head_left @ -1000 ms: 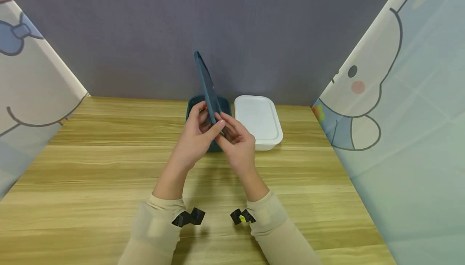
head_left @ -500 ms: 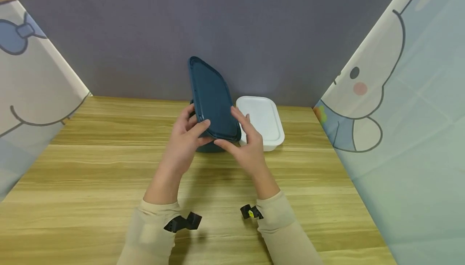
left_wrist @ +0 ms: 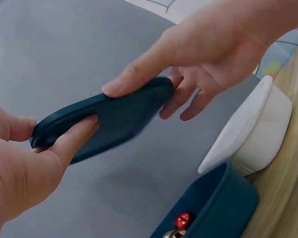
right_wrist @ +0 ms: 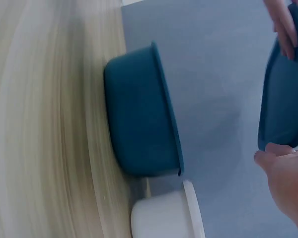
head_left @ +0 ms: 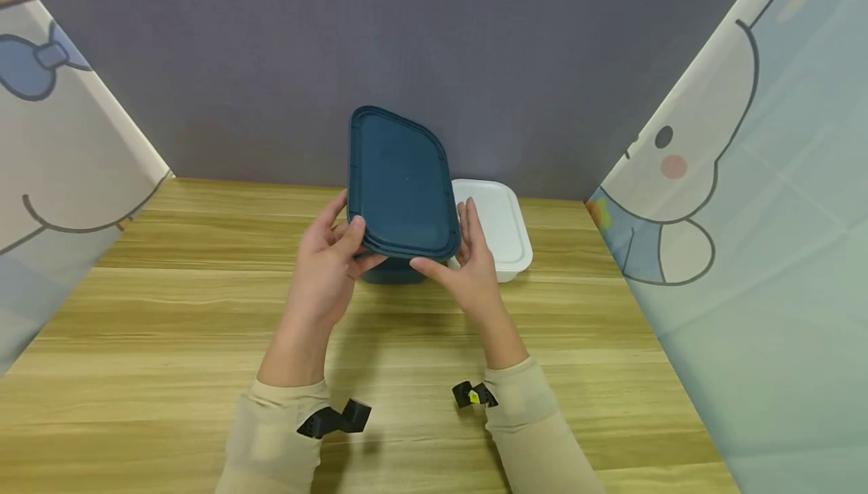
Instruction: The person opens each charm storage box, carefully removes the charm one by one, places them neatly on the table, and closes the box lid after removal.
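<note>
Lid (head_left: 404,178): turned since a second ago, from edge-on to broad face toward you; tilted above the blue box. Blue box (right_wrist: 139,116): uncovered, by the tabletop's (head_left: 169,313) back edge; shiny red ball (left_wrist: 184,219) inside. White box (head_left: 498,230): covered, just right of the blue. Your left hand (head_left: 325,260): thumb and fingers clamped on the lid's lower left corner. Your right hand (head_left: 471,272): thumb and fingers pinching its lower right. Forearms: both reaching forward.

Surface: yellow-brown wood grain (head_left: 169,328), bearing soft shadows. Behind it, plain grey backdrop (head_left: 542,65). Cartoon-printed left panel (head_left: 88,140) and creased, pale-blue cartoon-printed right panel (head_left: 780,268) flank the surface.
</note>
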Available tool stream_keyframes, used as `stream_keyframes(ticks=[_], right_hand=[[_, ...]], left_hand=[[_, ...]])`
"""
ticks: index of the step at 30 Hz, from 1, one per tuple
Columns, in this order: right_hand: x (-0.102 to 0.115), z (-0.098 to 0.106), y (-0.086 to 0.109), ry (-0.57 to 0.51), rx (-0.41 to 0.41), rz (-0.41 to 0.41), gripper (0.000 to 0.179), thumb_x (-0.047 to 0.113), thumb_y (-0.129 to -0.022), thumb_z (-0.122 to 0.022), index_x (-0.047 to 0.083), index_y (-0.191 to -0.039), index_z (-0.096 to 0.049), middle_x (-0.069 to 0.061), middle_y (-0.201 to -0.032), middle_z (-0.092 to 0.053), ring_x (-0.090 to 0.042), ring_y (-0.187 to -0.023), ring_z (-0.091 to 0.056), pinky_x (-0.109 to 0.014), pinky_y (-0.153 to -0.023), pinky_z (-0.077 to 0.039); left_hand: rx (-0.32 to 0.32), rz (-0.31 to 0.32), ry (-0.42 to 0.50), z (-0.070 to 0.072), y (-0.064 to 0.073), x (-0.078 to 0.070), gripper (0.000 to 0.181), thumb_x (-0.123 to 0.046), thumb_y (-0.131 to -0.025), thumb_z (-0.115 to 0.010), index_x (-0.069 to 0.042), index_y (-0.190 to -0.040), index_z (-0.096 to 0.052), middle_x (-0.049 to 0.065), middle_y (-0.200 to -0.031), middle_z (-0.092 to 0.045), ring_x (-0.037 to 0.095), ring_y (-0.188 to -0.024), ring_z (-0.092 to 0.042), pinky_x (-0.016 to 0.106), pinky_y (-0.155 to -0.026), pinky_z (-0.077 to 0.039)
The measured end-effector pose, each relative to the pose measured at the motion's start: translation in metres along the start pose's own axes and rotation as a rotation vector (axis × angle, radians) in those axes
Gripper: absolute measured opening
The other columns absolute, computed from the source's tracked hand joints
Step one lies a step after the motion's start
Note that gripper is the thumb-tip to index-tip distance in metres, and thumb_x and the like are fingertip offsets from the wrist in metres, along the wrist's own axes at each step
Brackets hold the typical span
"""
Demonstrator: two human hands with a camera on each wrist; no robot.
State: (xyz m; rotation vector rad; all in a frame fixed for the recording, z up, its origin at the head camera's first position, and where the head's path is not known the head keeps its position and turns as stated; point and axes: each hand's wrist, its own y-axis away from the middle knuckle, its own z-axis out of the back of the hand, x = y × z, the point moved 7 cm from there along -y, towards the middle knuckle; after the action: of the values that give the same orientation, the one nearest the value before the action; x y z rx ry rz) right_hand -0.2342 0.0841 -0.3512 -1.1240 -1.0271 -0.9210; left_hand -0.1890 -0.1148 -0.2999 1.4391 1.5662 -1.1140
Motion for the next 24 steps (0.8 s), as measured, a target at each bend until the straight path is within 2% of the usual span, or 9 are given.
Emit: stream_keyframes(ticks=[3,5,7,10,12,13,17,24], right_hand=[[-0.002,-0.002,0.000,-0.066,0.012,-0.025,0.141,0.069,-0.068,-0.092,0.037,-0.171,0.000,0.016,-0.178,-0.015,-0.013,-0.163,-0.031,-0.045,-0.132,-0.032],[-0.003,-0.002,0.000,-0.084,0.010,-0.024,0.142,0.067,-0.069,-0.092,0.036,-0.172,0.000,0.014,-0.178,-0.018,-0.014,-0.162,-0.034,-0.045,-0.132,-0.033],[-0.003,-0.001,0.000,-0.078,0.000,-0.009,0.141,0.067,-0.070,-0.092,0.034,-0.172,0.000,0.013,-0.178,-0.020,-0.015,-0.160,-0.037,-0.046,-0.131,-0.033],[0.000,0.000,0.001,-0.037,-0.006,0.020,0.138,0.065,-0.073,-0.091,0.032,-0.172,-0.001,0.012,-0.177,-0.021,-0.016,-0.160,-0.037,-0.049,-0.131,-0.034],[0.001,-0.001,0.002,-0.002,0.007,0.033,0.134,0.062,-0.076,-0.091,0.032,-0.172,-0.001,0.012,-0.177,-0.020,-0.016,-0.161,-0.035,-0.050,-0.131,-0.033],[0.001,-0.002,0.002,0.008,0.016,0.031,0.132,0.059,-0.078,-0.091,0.032,-0.172,-0.002,0.013,-0.177,-0.019,-0.015,-0.162,-0.032,-0.050,-0.131,-0.032],[-0.002,-0.010,0.006,0.056,0.059,-0.017,0.127,0.049,-0.083,-0.091,0.031,-0.172,-0.003,0.013,-0.177,-0.016,-0.017,-0.164,-0.028,-0.049,-0.132,-0.031],[-0.007,-0.030,0.011,0.205,0.109,-0.107,0.123,0.053,-0.083,-0.091,0.025,-0.173,-0.011,0.001,-0.176,-0.029,-0.025,-0.159,-0.040,-0.049,-0.127,-0.039]], left_hand=[[-0.015,0.004,0.006,0.003,0.000,0.002,0.059,-0.014,-0.115,-0.044,-0.020,-0.171,-0.025,-0.006,-0.116,-0.076,0.009,-0.103,-0.078,0.030,-0.093,-0.064],[-0.012,0.009,-0.036,0.006,0.000,0.003,0.060,-0.014,-0.115,-0.044,-0.021,-0.171,-0.024,0.000,-0.125,-0.075,0.010,-0.107,-0.078,0.031,-0.095,-0.064],[0.002,0.016,-0.156,0.009,-0.001,0.005,0.065,-0.014,-0.113,-0.050,-0.023,-0.171,-0.022,0.007,-0.137,-0.071,0.014,-0.116,-0.075,0.033,-0.096,-0.064],[0.031,0.007,-0.427,0.016,-0.001,0.006,0.076,-0.023,-0.108,-0.066,-0.027,-0.171,-0.024,0.010,-0.154,-0.061,0.023,-0.138,-0.064,0.045,-0.109,-0.058],[0.046,-0.015,-0.578,0.021,-0.001,0.008,0.085,-0.027,-0.101,-0.076,-0.031,-0.170,-0.026,0.008,-0.155,-0.059,0.029,-0.144,-0.058,0.050,-0.111,-0.056],[0.049,-0.024,-0.624,0.024,-0.001,0.009,0.088,-0.030,-0.098,-0.080,-0.031,-0.169,-0.028,0.007,-0.154,-0.060,0.030,-0.144,-0.057,0.052,-0.112,-0.055],[0.056,-0.038,-0.704,0.036,0.001,0.013,0.093,-0.035,-0.092,-0.086,-0.031,-0.167,-0.032,0.005,-0.149,-0.059,0.028,-0.141,-0.057,0.051,-0.109,-0.057],[0.030,0.033,-0.840,0.069,0.009,0.008,0.103,-0.044,-0.086,-0.091,-0.021,-0.168,-0.032,0.012,-0.148,-0.059,0.032,-0.143,-0.054,0.057,-0.117,-0.050]])
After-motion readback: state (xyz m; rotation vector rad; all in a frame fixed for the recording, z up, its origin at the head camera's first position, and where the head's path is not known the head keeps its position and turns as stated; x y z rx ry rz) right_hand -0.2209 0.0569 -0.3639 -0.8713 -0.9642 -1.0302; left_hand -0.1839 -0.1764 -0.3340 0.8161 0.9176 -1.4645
